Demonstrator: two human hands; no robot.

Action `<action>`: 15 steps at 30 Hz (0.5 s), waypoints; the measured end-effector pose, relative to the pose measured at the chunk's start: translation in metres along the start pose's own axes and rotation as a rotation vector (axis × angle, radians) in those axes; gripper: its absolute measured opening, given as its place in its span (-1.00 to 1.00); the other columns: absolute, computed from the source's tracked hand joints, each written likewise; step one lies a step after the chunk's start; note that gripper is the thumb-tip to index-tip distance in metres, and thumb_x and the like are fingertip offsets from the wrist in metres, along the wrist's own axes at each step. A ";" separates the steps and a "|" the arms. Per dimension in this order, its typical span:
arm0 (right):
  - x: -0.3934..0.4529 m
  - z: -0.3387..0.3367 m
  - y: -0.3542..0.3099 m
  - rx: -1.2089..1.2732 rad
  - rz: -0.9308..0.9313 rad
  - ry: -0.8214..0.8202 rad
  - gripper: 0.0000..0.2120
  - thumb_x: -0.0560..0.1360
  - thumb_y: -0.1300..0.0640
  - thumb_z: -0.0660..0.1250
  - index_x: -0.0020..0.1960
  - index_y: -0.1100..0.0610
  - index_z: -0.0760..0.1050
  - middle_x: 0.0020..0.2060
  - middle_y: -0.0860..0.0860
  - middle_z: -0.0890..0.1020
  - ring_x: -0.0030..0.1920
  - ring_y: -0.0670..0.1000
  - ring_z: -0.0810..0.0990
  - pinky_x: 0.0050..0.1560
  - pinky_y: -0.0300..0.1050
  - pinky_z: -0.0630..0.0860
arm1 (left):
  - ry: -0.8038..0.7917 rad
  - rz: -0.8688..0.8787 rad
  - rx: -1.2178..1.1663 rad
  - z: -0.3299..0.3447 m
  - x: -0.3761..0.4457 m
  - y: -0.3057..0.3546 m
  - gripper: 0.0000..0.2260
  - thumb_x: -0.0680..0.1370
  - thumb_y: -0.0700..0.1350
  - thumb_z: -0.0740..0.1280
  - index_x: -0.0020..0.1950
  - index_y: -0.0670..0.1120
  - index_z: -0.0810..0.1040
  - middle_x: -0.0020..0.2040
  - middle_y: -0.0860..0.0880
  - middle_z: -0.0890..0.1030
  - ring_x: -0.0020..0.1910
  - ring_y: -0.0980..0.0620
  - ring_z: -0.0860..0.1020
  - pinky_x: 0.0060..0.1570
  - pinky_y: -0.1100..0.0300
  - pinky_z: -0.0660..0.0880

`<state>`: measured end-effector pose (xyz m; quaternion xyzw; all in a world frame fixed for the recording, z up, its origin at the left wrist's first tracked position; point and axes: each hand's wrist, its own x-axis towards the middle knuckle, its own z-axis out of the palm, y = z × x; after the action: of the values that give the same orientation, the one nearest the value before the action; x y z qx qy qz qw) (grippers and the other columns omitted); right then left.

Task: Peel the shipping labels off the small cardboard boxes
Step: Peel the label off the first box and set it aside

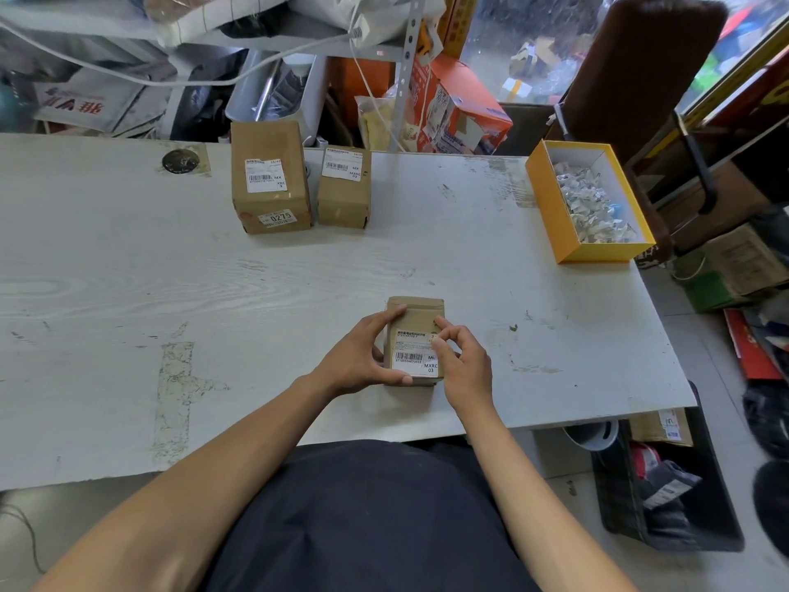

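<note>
Boxes of brown cardboard, I count three on the white table (128, 271). Going from the left, the tall box (270, 177) stands at the far side and carries two labels, one on top and one on its front face with the number 0275. Just beside it, on its right, stands the short box (343, 188) with one label (341, 165) on top.

Nearer to me, close to the front edge of the table, is the third box (413, 318), between both hands. My left hand (363, 356) grips its left side, with fingers curled over the top and the thumb along the near edge. The shipping label (413, 354) on this box lies flat for the most part; I see one barcode on it. My right hand (463, 361) is at the label's right edge, fingers bent, thumb and forefinger pinching there; I cannot tell if the corner is lifted.

At the far right stands one yellow tray (550, 211), holding many crumpled white paper scraps (591, 207), too many to count.
</note>
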<state>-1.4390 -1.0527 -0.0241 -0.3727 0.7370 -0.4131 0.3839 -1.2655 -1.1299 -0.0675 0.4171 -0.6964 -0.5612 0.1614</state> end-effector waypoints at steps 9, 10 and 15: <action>0.001 0.000 0.002 0.001 -0.007 -0.005 -0.89 0.58 0.16 0.29 -0.12 0.11 0.46 0.28 -0.17 0.57 0.18 -0.15 0.57 0.08 -0.04 0.61 | -0.001 -0.002 -0.001 0.000 0.000 -0.001 -0.06 0.25 0.07 0.64 0.50 0.33 0.19 0.40 0.15 0.31 -0.08 0.04 0.56 -0.10 0.27 0.56; 0.001 0.000 0.001 0.005 -0.004 -0.007 -0.89 0.58 0.16 0.29 -0.12 0.12 0.46 0.28 -0.17 0.57 0.19 -0.14 0.57 0.09 -0.02 0.61 | -0.001 -0.001 0.000 0.000 0.000 -0.001 -0.06 0.25 0.08 0.64 0.50 0.33 0.19 0.40 0.15 0.31 -0.07 0.03 0.56 -0.09 0.26 0.56; -0.002 -0.003 -0.004 0.001 -0.011 -0.021 -0.89 0.59 0.18 0.27 -0.10 0.19 0.45 0.29 -0.14 0.56 0.10 -0.24 0.57 -0.18 -0.35 0.56 | 0.000 0.001 -0.002 0.000 0.000 -0.001 -0.06 0.25 0.08 0.64 0.50 0.32 0.19 0.40 0.15 0.31 -0.07 0.04 0.56 -0.11 0.28 0.55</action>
<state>-1.4404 -1.0519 -0.0187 -0.3807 0.7307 -0.4115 0.3896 -1.2649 -1.1296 -0.0684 0.4168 -0.6960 -0.5617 0.1621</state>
